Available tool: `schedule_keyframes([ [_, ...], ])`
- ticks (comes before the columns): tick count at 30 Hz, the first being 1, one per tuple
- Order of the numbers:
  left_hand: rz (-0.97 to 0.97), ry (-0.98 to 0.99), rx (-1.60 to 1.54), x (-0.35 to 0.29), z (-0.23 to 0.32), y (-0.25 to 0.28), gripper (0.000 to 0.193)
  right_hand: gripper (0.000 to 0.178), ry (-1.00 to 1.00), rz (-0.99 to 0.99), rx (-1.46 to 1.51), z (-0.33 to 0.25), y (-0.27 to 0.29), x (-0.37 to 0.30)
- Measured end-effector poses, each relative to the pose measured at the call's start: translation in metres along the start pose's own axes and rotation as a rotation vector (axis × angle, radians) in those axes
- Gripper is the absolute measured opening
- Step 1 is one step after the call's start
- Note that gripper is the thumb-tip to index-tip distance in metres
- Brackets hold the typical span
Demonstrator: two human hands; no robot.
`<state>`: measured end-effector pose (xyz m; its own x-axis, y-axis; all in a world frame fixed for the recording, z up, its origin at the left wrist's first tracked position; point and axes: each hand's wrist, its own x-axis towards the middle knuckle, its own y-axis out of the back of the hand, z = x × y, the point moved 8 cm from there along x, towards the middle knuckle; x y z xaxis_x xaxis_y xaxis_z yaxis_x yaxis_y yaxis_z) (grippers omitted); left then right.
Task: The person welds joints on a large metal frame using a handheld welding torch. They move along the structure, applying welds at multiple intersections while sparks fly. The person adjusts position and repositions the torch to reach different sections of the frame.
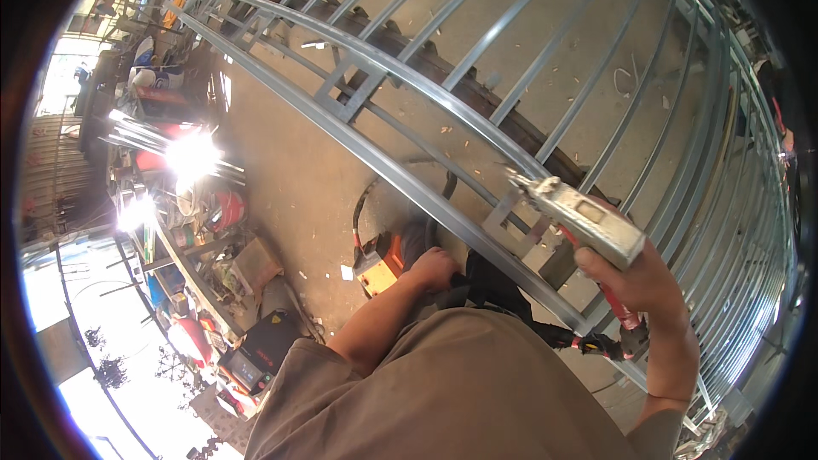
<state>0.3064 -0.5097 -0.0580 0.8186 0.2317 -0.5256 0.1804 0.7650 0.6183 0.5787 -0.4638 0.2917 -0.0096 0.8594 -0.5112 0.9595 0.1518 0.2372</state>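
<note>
My right hand is closed round a handheld welding gun with a scuffed pale body and a red grip. Its narrow tip points up and left, close to the curved top rail of a metal railing frame. My left hand rests low by my leg with its fingers curled in; what they hold, if anything, is hidden. Beside it stands an orange-and-black box. A dark hose loops above that box. Between my hands runs a straight metal rail.
Parallel metal bars spread across the far side and right. Small scraps lie on the concrete floor. At the left are a cluttered bench, a cardboard box and a black case. Bright glare hides part of that side.
</note>
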Motion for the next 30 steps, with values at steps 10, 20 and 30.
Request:
schedule_keyframes([
  [10,0.039,0.009,-0.017,-0.072,-0.137,0.086,0.032,0.065,0.15,0.157,-0.526,-0.119,-0.135,0.173],
  [20,0.032,0.027,-0.008,-0.098,-0.207,0.127,0.028,0.067,0.284,0.307,-0.843,-0.135,-0.216,0.304],
  [30,0.029,-0.004,-0.036,-0.082,-0.231,0.124,0.03,0.067,0.344,0.363,-0.91,-0.138,-0.232,0.33],
])
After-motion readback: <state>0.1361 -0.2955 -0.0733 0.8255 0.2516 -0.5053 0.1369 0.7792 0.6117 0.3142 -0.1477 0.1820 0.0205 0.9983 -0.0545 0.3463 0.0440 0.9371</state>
